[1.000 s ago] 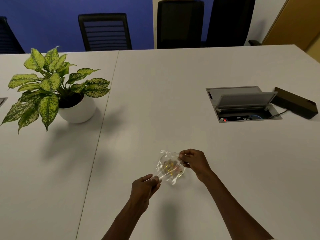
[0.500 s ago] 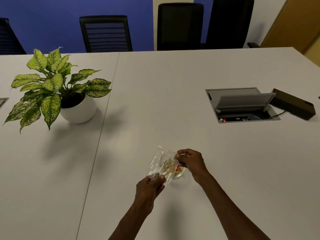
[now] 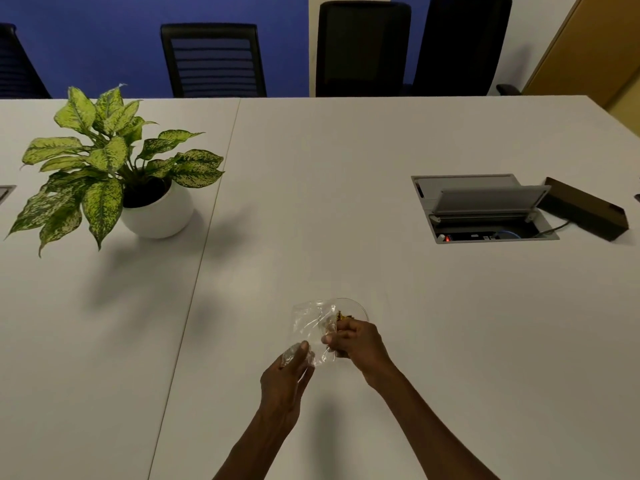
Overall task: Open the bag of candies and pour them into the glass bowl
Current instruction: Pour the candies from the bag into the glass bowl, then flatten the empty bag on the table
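- While my left hand pinches the near corner of the clear bag between thumb and fingers, the rest of the plastic spreads up and away from it, crumpled and slack.
- My right hand is closed in a fist on the bag's other side, clamped on a bunch of the plastic, knuckles turned up toward me.
- Both hands hold the bag above the white bench, right over the near edge of the glass bowl, whose far rim shows as a thin curved line past my right hand.
- A few candies, yellow and reddish, show just beyond my right knuckles; they seem to lie in the bowl, though through two layers of clear material I cannot say for sure whether some are still in the bag.
- My two hands are close together but not touching, with the bag stretched between them.
- Far off to my left stands a potted plant with speckled green leaves in a round white pot.
- Well to my right, a cable hatch is set into the bench with its grey lid propped open, and a dark brown box lies just beside it.
- Black chairs line the far side of the bench against a blue wall.
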A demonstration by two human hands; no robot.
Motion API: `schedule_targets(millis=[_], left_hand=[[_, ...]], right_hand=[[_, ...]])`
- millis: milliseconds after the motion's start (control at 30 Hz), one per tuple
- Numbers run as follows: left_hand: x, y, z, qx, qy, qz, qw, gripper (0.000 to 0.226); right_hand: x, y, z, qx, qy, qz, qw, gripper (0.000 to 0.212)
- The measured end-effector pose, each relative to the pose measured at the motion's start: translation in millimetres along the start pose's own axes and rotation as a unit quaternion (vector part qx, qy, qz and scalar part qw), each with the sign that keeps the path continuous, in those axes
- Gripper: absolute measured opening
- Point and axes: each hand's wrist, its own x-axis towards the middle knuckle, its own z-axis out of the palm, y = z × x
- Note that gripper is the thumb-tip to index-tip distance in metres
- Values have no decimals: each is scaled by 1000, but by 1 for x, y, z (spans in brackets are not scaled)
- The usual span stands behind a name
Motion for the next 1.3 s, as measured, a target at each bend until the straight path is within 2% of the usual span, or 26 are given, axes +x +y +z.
schedule_targets(millis=[167, 267, 433, 667, 833, 900, 1067, 1200, 1300], left_hand=[[5, 5, -29, 47, 55, 33, 997, 20], [6, 8, -42, 58, 60, 44, 996, 20], [5, 6, -61, 36, 77, 48, 995, 22], [1, 3, -94, 53, 78, 44, 995, 24], [-3, 0, -119, 147, 69, 62, 985, 46], [-4, -2, -130, 226, 61, 76, 969, 48], [-4, -6, -156, 411, 62, 106, 903, 44], [-4, -5, -170, 482, 61, 142, 863, 44], [-2, -4, -178, 526, 61, 171, 831, 42]], right_hand=[[0, 6, 4, -32, -9, -16, 999, 27], [-1, 13, 15, -46, -8, -17, 999, 41], [-11, 34, 37, -66, -55, -1, 996, 66], [-17, 50, 55, -109, -47, -7, 993, 67], [-26, 70, 66, -183, -71, 2, 981, 59], [-31, 82, 71, -207, -74, 10, 975, 49], [-42, 108, 87, -243, -78, 23, 967, 36], [-44, 119, 99, -290, -94, 5, 952, 35], [-48, 126, 104, -367, -115, -18, 923, 33]])
